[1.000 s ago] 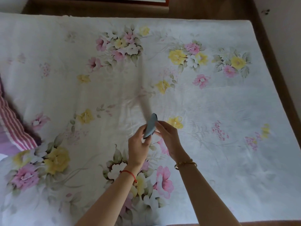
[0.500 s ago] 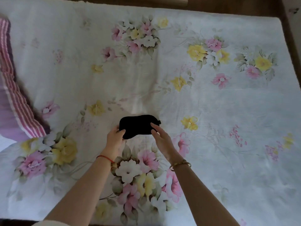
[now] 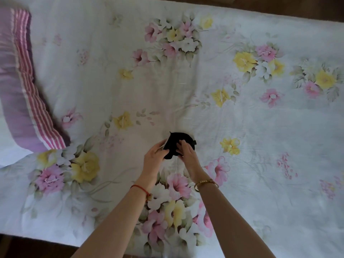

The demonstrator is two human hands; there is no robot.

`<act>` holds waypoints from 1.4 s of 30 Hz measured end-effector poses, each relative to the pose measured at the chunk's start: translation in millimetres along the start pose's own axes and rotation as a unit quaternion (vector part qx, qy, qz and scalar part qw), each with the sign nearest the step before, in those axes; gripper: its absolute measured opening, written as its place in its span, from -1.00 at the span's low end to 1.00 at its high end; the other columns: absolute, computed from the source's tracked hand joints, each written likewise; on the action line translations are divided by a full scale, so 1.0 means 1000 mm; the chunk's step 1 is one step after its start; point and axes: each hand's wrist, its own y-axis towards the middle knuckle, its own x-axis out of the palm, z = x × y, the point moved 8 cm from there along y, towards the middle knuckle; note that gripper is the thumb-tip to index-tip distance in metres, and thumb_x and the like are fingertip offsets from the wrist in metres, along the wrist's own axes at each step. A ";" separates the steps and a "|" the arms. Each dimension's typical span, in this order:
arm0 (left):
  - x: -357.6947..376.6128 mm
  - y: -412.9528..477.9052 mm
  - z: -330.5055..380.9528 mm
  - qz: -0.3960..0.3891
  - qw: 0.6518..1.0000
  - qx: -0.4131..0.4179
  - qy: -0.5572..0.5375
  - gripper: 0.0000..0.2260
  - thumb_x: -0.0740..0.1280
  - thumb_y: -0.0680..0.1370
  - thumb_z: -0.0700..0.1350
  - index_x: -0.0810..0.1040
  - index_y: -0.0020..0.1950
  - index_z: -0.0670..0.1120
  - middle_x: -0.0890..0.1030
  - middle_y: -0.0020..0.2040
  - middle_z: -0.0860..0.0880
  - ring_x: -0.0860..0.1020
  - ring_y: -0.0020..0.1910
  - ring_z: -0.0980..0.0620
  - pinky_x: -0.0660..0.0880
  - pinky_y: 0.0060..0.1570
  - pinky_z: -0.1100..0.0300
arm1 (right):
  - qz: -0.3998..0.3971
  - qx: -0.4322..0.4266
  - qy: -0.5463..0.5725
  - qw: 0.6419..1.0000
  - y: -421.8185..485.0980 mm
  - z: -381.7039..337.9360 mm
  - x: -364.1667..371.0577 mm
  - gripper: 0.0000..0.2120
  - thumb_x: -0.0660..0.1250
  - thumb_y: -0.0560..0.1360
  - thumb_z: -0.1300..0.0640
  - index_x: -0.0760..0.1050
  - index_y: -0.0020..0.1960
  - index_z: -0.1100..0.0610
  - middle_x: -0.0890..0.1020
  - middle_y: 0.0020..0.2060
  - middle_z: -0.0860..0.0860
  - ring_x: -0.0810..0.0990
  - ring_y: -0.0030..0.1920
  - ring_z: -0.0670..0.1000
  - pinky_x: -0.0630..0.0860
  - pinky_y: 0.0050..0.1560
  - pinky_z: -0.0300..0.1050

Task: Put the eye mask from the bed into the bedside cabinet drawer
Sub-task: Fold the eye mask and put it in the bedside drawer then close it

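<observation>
The black eye mask [image 3: 176, 141] is bunched up over the middle of the flowered bed sheet [image 3: 260, 127], held between both hands. My left hand [image 3: 155, 155] grips its left edge, where a pale lining shows. My right hand [image 3: 187, 152] presses its fingers on the mask's right half. A red cord is around the left wrist and a gold bangle around the right. The bedside cabinet and its drawer are out of sight.
A purple pillow with pink stripes [image 3: 20, 94] lies at the bed's left end. Brown wooden floor shows along the top edge [image 3: 279, 4] and at the bottom left corner [image 3: 28, 248].
The mask, seen edge-on a second ago and spread flat half a second ago, is now folded together between my hands. The view has shifted, so more of the pillow shows.
</observation>
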 end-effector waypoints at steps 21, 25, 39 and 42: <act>0.031 0.023 -0.002 0.021 0.979 0.037 0.202 -0.64 0.49 0.49 -0.05 0.60 0.25 -0.11 0.70 0.14 -0.03 0.67 0.09 0.04 0.57 0.21 0.11 | 0.160 -0.001 -0.217 0.963 0.027 -0.008 -0.071 -0.69 0.49 0.40 0.05 0.57 0.06 0.20 0.59 -0.21 -0.01 0.53 -0.12 0.02 0.41 -0.13 -0.21; 0.038 0.027 -0.002 -0.019 0.979 0.014 0.201 -0.75 0.45 0.52 -0.07 0.64 0.15 -0.15 0.70 0.10 -0.13 0.66 0.10 -0.07 0.54 0.27 -0.08 | 0.129 0.027 -0.152 0.980 0.030 -0.006 -0.068 -0.80 0.49 0.38 0.13 0.56 -0.06 0.17 0.52 -0.34 -0.05 0.52 -0.18 0.03 0.45 -0.17 -0.21; -0.007 -0.047 0.127 -0.020 0.998 0.030 0.048 -0.50 0.58 0.39 -0.18 0.50 0.27 -0.14 0.66 0.14 -0.11 0.63 -0.09 0.07 0.56 -0.26 0.37 | -0.038 -0.065 -0.013 0.997 -0.068 -0.143 -0.010 -0.74 0.38 0.48 0.30 0.56 0.17 0.29 0.63 0.08 0.30 0.60 0.11 0.26 0.50 0.29 0.25; -0.030 -0.086 0.165 0.009 0.997 0.053 0.047 -0.50 0.59 0.38 -0.20 0.52 0.26 -0.17 0.68 0.12 -0.13 0.65 -0.06 0.04 0.55 -0.32 0.39 | -0.072 -0.081 -0.007 0.994 -0.107 -0.179 0.012 -0.71 0.38 0.53 0.13 0.57 0.17 0.29 0.63 0.02 0.27 0.61 0.03 0.24 0.54 0.19 0.12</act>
